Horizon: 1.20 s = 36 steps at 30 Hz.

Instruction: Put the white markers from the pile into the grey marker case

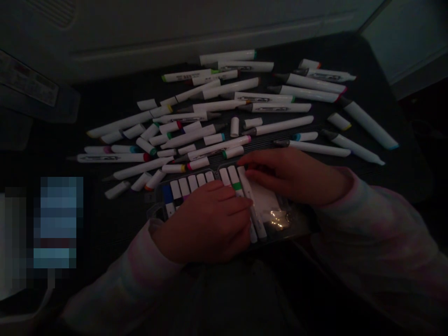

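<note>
A clear plastic marker case [297, 228] lies low on the dark table, with a row of white markers [192, 182] standing side by side in its left part. My left hand [213, 219] curls over the row, its fingertips against a white marker [252, 205] at the row's right end. At the far end of that same marker, my right hand [290, 175] has thumb and index finger closed around the tip. A green-banded marker [235, 179] sits just left of it. Both palms are turned away, and my left hand covers much of the row.
Many loose white markers [280, 108] and separate caps [235, 127] lie scattered across the dark table [395, 182] beyond the case. Pale wall panelling [210, 28] runs behind. A clear container [35, 88] is at the left, above a blurred screen-like object [58, 224].
</note>
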Available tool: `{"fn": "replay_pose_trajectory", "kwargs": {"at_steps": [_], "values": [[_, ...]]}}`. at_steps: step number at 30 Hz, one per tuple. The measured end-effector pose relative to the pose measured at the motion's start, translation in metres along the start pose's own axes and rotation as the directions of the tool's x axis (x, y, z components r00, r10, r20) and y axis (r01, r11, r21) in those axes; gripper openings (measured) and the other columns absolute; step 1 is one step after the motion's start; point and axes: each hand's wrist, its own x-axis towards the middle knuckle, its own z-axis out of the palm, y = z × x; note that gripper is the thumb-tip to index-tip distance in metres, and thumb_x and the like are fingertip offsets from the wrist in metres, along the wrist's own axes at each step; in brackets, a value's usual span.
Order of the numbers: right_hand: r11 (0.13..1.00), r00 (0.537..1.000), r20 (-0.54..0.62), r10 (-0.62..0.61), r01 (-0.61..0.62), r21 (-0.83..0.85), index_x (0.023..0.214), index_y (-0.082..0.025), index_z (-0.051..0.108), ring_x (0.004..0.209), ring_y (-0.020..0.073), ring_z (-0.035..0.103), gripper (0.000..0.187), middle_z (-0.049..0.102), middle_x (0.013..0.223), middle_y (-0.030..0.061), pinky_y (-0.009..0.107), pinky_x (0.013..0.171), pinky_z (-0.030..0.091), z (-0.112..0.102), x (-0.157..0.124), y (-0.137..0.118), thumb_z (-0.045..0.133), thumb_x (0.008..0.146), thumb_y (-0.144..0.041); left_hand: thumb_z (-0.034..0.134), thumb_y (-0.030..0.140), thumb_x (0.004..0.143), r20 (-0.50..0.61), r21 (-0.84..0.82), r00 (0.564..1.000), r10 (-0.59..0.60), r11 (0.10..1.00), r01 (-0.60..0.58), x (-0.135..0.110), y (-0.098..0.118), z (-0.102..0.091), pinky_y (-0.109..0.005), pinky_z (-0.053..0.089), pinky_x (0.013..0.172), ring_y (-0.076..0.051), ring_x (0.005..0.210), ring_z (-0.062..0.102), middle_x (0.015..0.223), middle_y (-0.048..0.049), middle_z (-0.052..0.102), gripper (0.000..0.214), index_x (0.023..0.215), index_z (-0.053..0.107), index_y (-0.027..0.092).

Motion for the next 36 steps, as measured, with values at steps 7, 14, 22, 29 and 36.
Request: {"fn": "replay_pose_trajectory", "kwargs": {"at_steps": [7, 14, 22, 29, 36], "values": [[1.000, 1.000, -0.002, 0.006, -0.006, -0.012, 0.100, -0.015, 0.059, 0.064, 0.0109, 0.055, 0.025, 0.063, 0.075, 0.0010, 0.022, 0.060, 0.038, 0.0002, 0.0001, -0.0004, 0.044, 0.083, -0.023, 0.042, 0.024, 0.082, 0.024, -0.002, 1.000, -0.019, 1.000, 0.019, 0.0001, -0.0005, 0.0005, -0.033, 0.039, 0.067, -0.016, 0.072, 0.052, 0.079, -0.0021, 0.065, 0.022, 0.082, 0.062, 0.015], [1.000, 1.000, 0.012, 0.020, -0.020, -0.003, 0.102, -0.015, 0.058, 0.065, 0.0116, 0.055, 0.026, 0.063, 0.076, 0.0015, 0.023, 0.060, 0.037, -0.0009, -0.0003, -0.0010, 0.043, 0.083, -0.023, 0.043, 0.026, 0.081, 0.143, 0.034, 0.989, 0.036, 0.999, -0.041, 0.0022, -0.0011, -0.0015, -0.033, 0.036, 0.063, -0.017, 0.074, 0.047, 0.087, -0.0026, 0.061, 0.022, 0.094, 0.059, 0.017], [1.000, 1.000, 0.014, 0.023, -0.023, -0.004, 0.101, -0.014, 0.058, 0.064, 0.0110, 0.055, 0.025, 0.063, 0.075, 0.0013, 0.022, 0.060, 0.037, -0.0008, 0.0001, -0.0013, 0.043, 0.083, -0.024, 0.040, 0.025, 0.083, 0.198, 0.034, 0.980, 0.000, 0.999, -0.007, 0.0025, 0.0005, -0.0012, -0.035, 0.034, 0.064, -0.017, 0.075, 0.045, 0.088, -0.0019, 0.059, 0.024, 0.096, 0.058, 0.017], [1.000, 1.000, 0.009, 0.023, -0.023, -0.011, 0.102, -0.015, 0.058, 0.065, 0.0117, 0.056, 0.026, 0.064, 0.076, 0.0015, 0.023, 0.061, 0.038, 0.0000, 0.0003, -0.0012, 0.043, 0.083, -0.024, 0.043, 0.024, 0.082, 0.202, 0.046, 0.979, -0.019, 0.999, 0.010, 0.0028, 0.0010, -0.0002, -0.034, 0.033, 0.064, -0.017, 0.075, 0.044, 0.088, -0.0017, 0.058, 0.022, 0.096, 0.058, 0.017], [0.999, 1.000, 0.006, -0.002, 0.003, -0.044, 0.104, -0.016, 0.058, 0.069, 0.0126, 0.057, 0.028, 0.065, 0.081, 0.0019, 0.024, 0.063, 0.039, 0.0007, 0.0002, 0.0009, 0.043, 0.081, -0.019, 0.044, 0.025, 0.081, 0.167, 0.043, 0.986, 0.011, 0.999, -0.019, 0.0030, -0.0004, 0.0002, -0.033, 0.033, 0.063, -0.016, 0.073, 0.045, 0.082, -0.0025, 0.057, 0.021, 0.095, 0.058, 0.017]]}}
